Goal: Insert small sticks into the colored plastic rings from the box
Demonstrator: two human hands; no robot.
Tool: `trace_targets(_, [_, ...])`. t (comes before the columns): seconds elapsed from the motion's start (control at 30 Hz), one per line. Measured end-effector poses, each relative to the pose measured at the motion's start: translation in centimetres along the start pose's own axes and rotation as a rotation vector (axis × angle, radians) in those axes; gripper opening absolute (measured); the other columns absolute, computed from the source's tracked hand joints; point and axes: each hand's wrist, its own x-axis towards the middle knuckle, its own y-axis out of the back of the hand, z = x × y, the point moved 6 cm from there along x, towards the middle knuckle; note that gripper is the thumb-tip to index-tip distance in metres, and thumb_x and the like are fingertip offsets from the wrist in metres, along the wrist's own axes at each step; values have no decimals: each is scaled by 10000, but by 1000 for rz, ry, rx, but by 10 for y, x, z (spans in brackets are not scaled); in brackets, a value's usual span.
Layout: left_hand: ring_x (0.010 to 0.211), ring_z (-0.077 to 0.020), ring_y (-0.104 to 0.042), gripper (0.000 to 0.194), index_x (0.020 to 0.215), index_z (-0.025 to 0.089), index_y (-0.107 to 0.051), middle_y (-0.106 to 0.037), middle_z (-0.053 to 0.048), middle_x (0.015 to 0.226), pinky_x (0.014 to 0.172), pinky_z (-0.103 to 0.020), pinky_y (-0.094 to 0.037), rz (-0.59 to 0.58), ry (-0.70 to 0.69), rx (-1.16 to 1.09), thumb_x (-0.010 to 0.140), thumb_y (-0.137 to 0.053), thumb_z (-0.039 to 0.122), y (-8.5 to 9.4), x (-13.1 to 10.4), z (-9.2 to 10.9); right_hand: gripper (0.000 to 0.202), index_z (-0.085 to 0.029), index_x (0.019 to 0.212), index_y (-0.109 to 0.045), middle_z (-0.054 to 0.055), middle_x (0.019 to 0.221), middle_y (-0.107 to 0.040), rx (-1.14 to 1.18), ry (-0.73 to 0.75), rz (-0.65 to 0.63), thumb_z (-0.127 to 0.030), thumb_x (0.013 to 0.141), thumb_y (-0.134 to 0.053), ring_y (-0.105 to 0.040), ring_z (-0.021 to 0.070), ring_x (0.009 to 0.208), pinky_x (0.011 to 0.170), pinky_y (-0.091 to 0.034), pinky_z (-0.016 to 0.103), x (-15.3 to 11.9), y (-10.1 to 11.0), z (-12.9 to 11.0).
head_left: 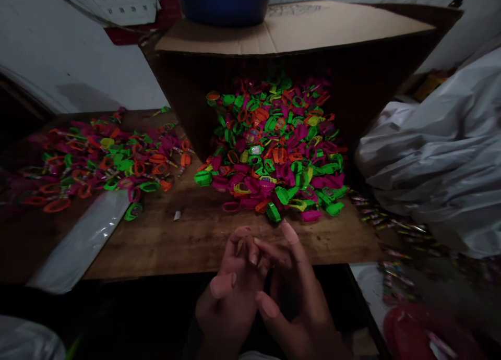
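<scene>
My left hand (230,300) and my right hand (301,297) are raised together at the front edge of the wooden table (156,250). Some of their fingertips meet or cross in the middle. The other fingers and both thumbs stand apart, and I see nothing held in either hand. Just beyond the fingertips lies a heap of plastic toy watches (277,156) in green, pink, orange and yellow. It spills out of a cardboard box (352,26) turned on its side. A green toy watch (273,212) at the heap's front edge is nearest to my hands.
On the left is a second pile of toy watches (125,164), with small striped pieces among them. A clear plastic bag (84,240) overhangs the table edge. A blue container (227,2) stands on the box. White sacking (434,156), wrapped strips (391,219) and a red object (422,328) are right.
</scene>
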Motion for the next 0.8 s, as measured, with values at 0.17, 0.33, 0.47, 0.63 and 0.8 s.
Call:
trace_targets(0.17, [798,-181,-521,564,1142,236,-615,-506,-18,860,796,-331,-459,-6,-6,-14,621,-745,407,1,0,0,821,-336,1525,-103,106,1327,-580,-13,-10,10,-267,872,-595,-648,181,799,519,-520,235,-1,0,0])
trace_targets(0.33, [798,-191,-528,554,1132,234,-618,-512,-19,859,793,-338,-458,0,1,-22,616,-743,391,1,0,0,842,-351,1521,-106,94,1331,-580,-8,-21,9,-244,851,-605,-641,166,776,526,-513,228,-1,1,1])
trace_targets(0.47, [776,-184,-530,540,1118,235,-627,-517,-20,856,771,-334,-467,1,4,-19,614,-744,390,0,0,0,853,-313,1527,-116,118,1318,-587,-9,-23,23,-229,838,-612,-650,192,826,520,-512,234,-2,1,2])
trace_targets(0.63, [777,-195,-535,511,1095,237,-627,-522,-26,856,762,-349,-485,-6,2,-17,618,-734,386,-1,0,-1,850,-296,1530,-119,131,1312,-589,12,-15,37,-250,844,-619,-653,207,880,554,-529,238,-2,3,3])
trace_targets(0.8, [817,-192,-532,521,1106,236,-614,-520,-24,863,816,-347,-462,-9,18,-13,615,-728,366,-2,2,-5,836,-296,1532,-106,128,1295,-598,51,-12,26,-265,864,-608,-651,188,823,522,-517,227,1,7,4])
